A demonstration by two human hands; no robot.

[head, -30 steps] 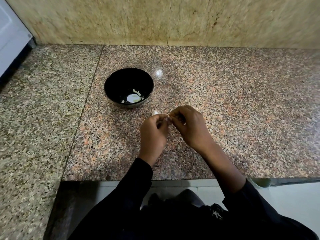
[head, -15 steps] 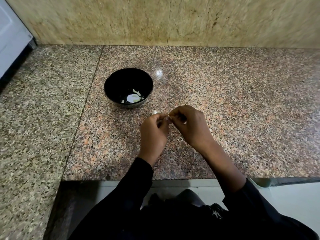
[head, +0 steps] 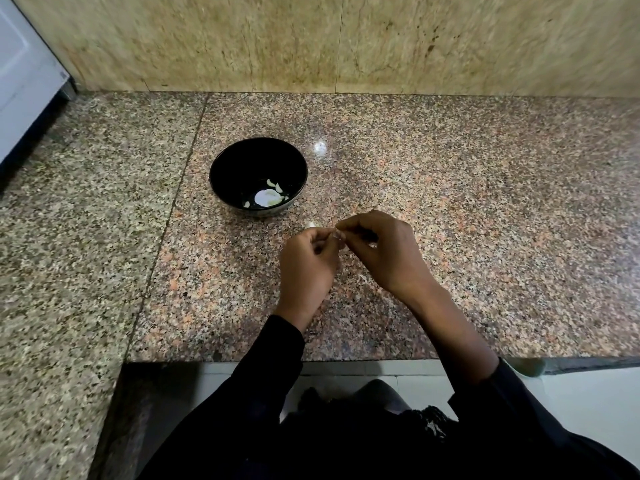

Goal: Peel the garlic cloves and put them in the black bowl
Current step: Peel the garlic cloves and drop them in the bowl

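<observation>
The black bowl stands on the granite counter and holds a few pale garlic pieces. Just in front of it, to the right, my left hand grips a small garlic clove, most of it hidden by the fingers. My right hand meets it there and pinches the clove's tip between thumb and forefinger. Another whitish clove lies on the counter right behind my left hand.
The speckled granite counter runs to a tiled wall at the back. A white appliance stands at the far left. The counter's front edge is just below my wrists.
Both hands stay together on the clove; the fingers shift only slightly. Bowl and loose clove have not moved.
</observation>
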